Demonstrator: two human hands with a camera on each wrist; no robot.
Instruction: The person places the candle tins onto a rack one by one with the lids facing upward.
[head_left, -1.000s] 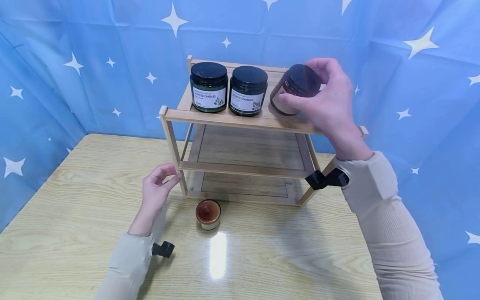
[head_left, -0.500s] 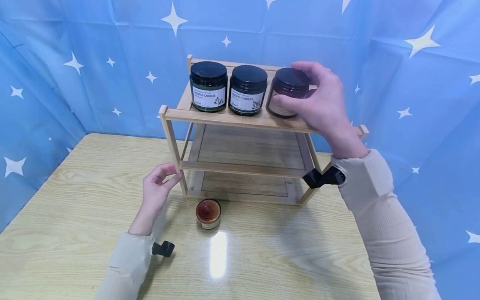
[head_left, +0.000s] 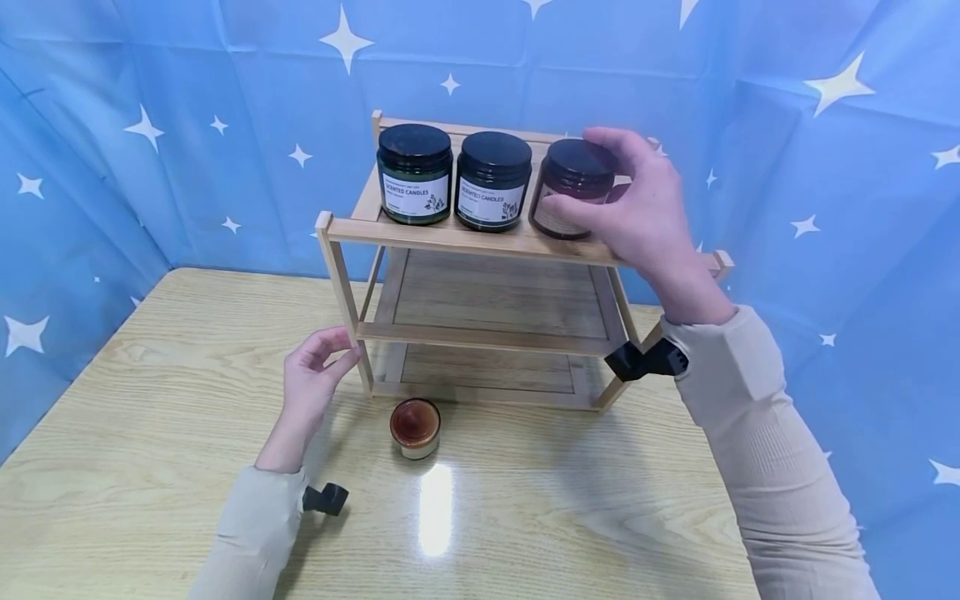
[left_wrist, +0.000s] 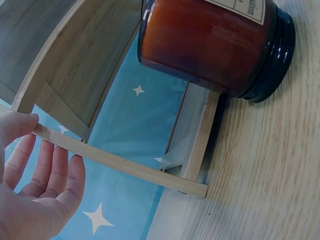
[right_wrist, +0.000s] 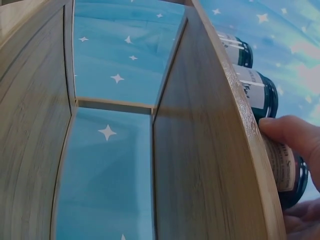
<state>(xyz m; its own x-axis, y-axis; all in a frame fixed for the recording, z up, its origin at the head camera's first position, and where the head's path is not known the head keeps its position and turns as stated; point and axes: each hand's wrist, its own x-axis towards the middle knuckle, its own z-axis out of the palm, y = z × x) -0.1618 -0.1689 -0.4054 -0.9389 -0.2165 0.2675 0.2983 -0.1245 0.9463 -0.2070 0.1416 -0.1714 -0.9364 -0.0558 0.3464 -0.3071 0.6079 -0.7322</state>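
Note:
My right hand (head_left: 645,208) grips a dark reddish-brown candle jar (head_left: 561,223) with a black lid, thumb across its label. This jar stands upright at the right of the wooden rack's top shelf. To its left are two dark green scented candle jars, the middle one (head_left: 491,183) and the far-left one (head_left: 415,177), both black-lidded with white labels. My left hand (head_left: 313,379) pinches the front left post (left_wrist: 107,158) of the rack between thumb and fingers. An amber jar (left_wrist: 200,45) stands on the table in front of the rack, its dark lid end downward.
The wooden rack (head_left: 480,340) has two lower shelves beneath the jars. It stands on a pale wood-grain table (head_left: 187,400). Behind and beside it hangs a blue cloth (head_left: 247,108) with white stars.
The jar in my right hand has gone from tilted to upright and shifted left, beside the middle jar. During the last half second it has hardly moved. My left hand stays on the post.

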